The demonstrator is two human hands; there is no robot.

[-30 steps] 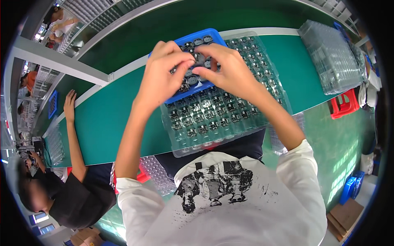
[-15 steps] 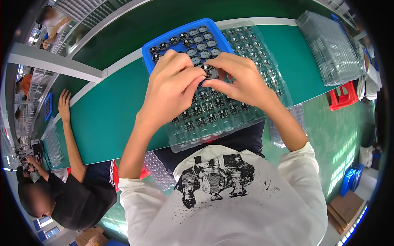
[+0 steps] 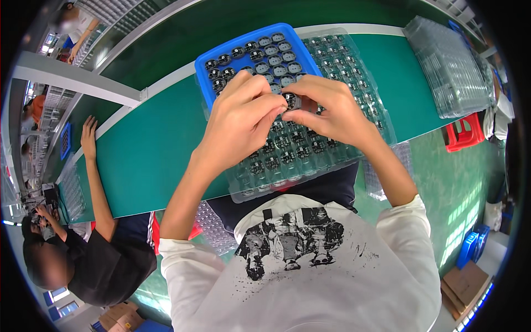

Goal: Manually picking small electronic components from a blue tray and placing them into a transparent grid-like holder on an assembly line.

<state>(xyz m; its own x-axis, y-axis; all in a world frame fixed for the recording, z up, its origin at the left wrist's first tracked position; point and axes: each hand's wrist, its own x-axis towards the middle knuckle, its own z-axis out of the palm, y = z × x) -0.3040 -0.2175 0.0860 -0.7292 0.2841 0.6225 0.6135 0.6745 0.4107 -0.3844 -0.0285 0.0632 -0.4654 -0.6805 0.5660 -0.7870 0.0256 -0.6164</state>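
A small round electronic part, with a dark circuit-board face and a greyish side, is held up over the trays. My right hand grips it between thumb and forefinger. My left hand is closed in a pinch, its fingertips touching the part's left edge; whatever lies between them is hidden. Behind my hands, a blue tray carries rows of similar round parts, some dark-faced and some grey. It rests on a clear plastic blister tray, whose pockets hold many dark-faced parts.
The green worktop runs left and right. Stacked clear trays stand at its right end, near a red stool. At the left, a co-worker's hand lies on the worktop. A white metal beam crosses the upper left.
Both hands and the round part appear slightly farther right and lower in the picture. The whole view has shifted a little; the same grip on the part continues.
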